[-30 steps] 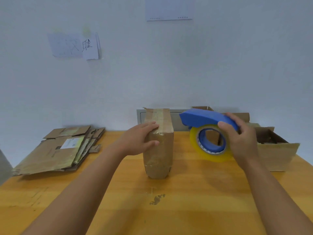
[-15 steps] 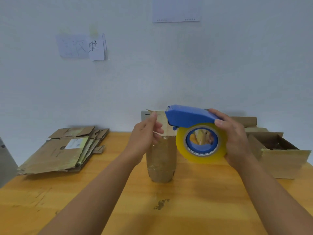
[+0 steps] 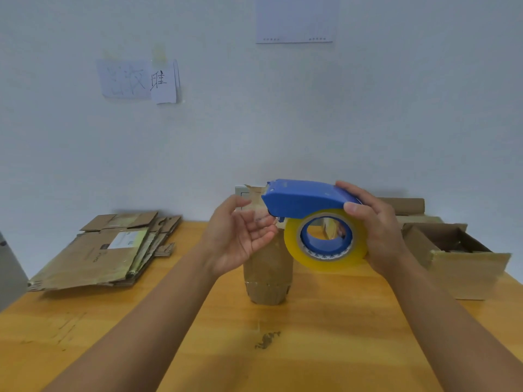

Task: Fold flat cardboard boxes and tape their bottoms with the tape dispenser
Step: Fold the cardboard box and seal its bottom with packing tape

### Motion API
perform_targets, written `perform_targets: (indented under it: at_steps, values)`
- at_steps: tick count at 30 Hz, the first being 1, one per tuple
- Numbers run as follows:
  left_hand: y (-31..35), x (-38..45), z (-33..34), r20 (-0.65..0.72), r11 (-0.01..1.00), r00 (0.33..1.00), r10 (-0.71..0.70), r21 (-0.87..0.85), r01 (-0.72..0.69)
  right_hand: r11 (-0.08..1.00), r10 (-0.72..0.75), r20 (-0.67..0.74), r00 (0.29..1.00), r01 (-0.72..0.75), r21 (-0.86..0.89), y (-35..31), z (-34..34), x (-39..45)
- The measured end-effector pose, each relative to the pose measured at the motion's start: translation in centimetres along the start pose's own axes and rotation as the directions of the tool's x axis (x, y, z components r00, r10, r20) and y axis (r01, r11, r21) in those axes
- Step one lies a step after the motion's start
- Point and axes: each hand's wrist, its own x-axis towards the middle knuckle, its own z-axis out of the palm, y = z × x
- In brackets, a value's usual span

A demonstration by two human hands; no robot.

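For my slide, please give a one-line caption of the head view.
Right hand holds a blue tape dispenser above an upright cardboard box; left hand reaches for its tape end.

Wooden table (image 3: 325,349) with a dark stain (image 3: 267,339); paper notes (image 3: 138,80) on the wall (image 3: 396,123)

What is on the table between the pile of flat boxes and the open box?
In the head view, one folded cardboard box stands upright between the flat pile and the open box, with bare table either side.
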Motion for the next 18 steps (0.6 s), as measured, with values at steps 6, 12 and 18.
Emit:
perform_targets:
  at_steps: [6,12,18]
  values:
    - [0.6,0.5,0.1,-0.158,0.987,0.987,-0.015,0.154,0.04,0.998,-0.03,0.034,0.999,0.033,-0.062,-0.2,0.1,0.5]
    - [1.6,0.4,-0.6,-0.228,0.973,0.974,-0.014,0.221,0.066,0.991,-0.061,0.119,0.991,0.075,-0.113,-0.3,0.4,0.7]
    - [2.3,0.4,-1.3,-0.256,0.909,0.96,0.11,0.417,0.008,0.985,-0.028,0.192,0.981,0.06,-0.161,-0.9,0.1,1.5]
